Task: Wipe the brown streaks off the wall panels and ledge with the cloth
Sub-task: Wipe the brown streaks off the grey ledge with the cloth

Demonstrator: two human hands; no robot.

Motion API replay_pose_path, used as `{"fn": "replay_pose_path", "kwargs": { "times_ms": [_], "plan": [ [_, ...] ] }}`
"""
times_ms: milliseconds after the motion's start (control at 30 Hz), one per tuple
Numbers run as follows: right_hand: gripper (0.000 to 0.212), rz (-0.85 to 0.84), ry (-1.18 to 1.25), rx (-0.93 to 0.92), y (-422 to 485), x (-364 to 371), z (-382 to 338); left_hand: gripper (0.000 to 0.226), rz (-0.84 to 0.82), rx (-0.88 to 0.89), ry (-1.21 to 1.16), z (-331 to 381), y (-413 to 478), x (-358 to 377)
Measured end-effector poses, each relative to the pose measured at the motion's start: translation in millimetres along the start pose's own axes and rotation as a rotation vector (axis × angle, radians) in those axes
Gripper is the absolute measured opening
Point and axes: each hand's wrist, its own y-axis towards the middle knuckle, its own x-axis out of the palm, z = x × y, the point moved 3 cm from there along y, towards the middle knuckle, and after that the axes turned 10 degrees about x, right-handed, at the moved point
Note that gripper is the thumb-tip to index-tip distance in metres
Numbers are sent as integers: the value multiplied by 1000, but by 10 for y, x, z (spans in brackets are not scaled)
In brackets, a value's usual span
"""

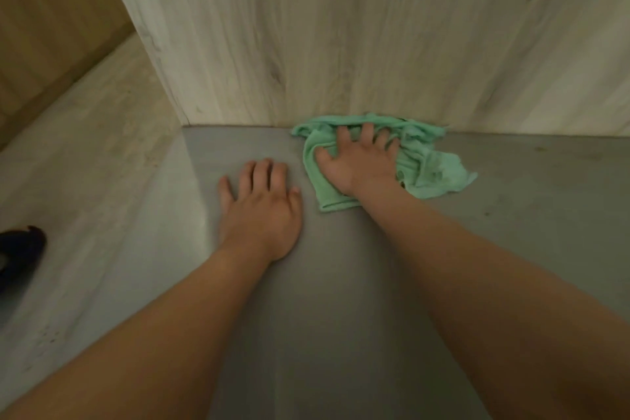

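Both hands down on the grey ledge, cloth shoved into the corner by the wall

Far left there's a dark blue-black thing (20,249) cut off by the frame edge, can't tell what it is, sitting on pale wood-look floor (85,163). Then the left hand (262,208) lies flat on the grey ledge (341,283), palm down, fingers straight and close together, holding nothing. Just right of it, the right hand (358,160) presses down on the crumpled green cloth (433,174) with fingers spread; the palm covers the middle of the cloth, so whatever's underneath is hidden. The cloth's far edge is touching the base of the pale wood-grain wall panel (341,27). Further right the ledge has a few faint dark smudges (542,148), too dim and blurry to call the colour.
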Motion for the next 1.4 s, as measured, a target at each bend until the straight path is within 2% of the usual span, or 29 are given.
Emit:
{"fn": "replay_pose_path", "kwargs": {
  "times_ms": [100,200,300,433,533,633,833,967,1033,1133,1200,1300,1400],
  "plan": [
    [76,-22,0,-174,-18,-30,76,55,20,-9,10,3,-33,0],
    [75,-28,-10,-170,45,-106,376,55,17,-15,25,18,-14,-17],
    [78,-46,-7,-10,140,-164,840,55,2,-17,14,10,-6,-20],
    [86,-48,16,299,162,-251,1586,56,-19,-8,9,15,-15,-22],
    [89,-54,34,415,126,-264,1682,57,-13,10,17,-5,-20,-20],
    [85,-67,29,356,33,-210,1379,57,-14,10,30,-9,-15,-22],
    [79,-82,-21,-1,-709,-41,612,58,-73,-2,11,2,-16,-51],
    [76,-71,-31,-271,-1366,7,719,57,-108,-3,6,-7,-12,-76],
    [82,-50,-31,-218,-1375,-59,1016,57,-119,-7,8,-15,-28,-68],
    [87,10,-21,114,-1055,-181,1521,59,-120,-11,10,2,-28,-70],
    [87,-12,3,233,-806,-198,1648,59,-103,-8,19,12,-22,-71],
    [86,-71,-23,206,-566,-144,1501,58,-93,-5,26,4,-11,-48],
    [82,-79,-36,89,-686,-81,1196,58,-102,-3,31,-6,-3,-39]
  ]
}}
